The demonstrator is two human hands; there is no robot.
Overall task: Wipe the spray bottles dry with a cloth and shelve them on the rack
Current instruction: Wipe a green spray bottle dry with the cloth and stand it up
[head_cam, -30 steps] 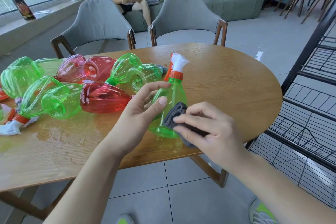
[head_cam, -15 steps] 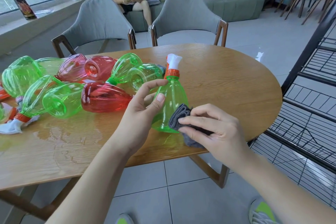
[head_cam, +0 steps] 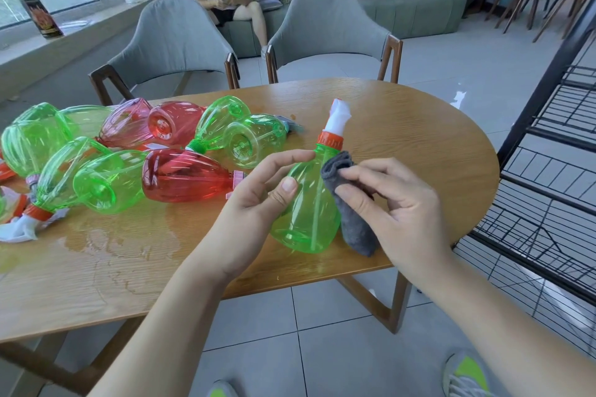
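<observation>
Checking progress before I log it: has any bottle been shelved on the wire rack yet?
No: the visible shelves of the rack hold no bottle, and the green bottle being wiped is in the left hand.

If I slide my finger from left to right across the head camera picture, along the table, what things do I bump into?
Pile of green and red bottles lying on the table → left hand → green spray bottle it holds → grey cloth → right hand → black wire rack.
</observation>
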